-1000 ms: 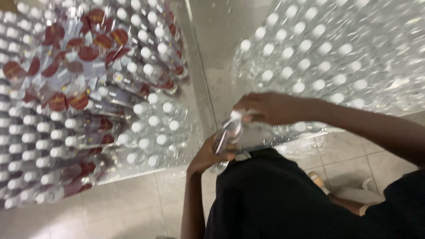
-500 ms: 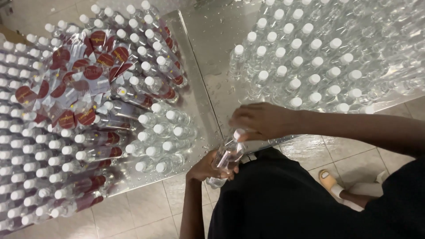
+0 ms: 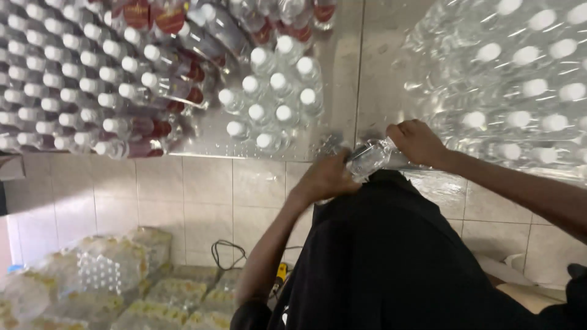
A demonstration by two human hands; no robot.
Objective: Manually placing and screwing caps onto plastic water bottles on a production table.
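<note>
Both my hands hold one clear plastic bottle (image 3: 369,159) lying almost sideways at the front edge of a steel table (image 3: 342,73). My left hand (image 3: 327,177) grips its lower end, close against my black shirt. Wrapped around its upper end, near the cap, is my right hand (image 3: 419,142). Just beyond the hands stands a small cluster of upright white-capped bottles (image 3: 272,91).
Rows of white-capped bottles (image 3: 55,79) fill the table's left, with red-labelled bottles (image 3: 165,85) lying on them. A shrink-wrapped block of bottles (image 3: 520,79) sits at the right. On the tiled floor lie wrapped bottle packs (image 3: 104,275) and a cable (image 3: 223,250).
The view has tipped down, showing more floor and the packs below. Both hands stay on the bottle, which has moved up against the table's edge and tilted more sideways.
</note>
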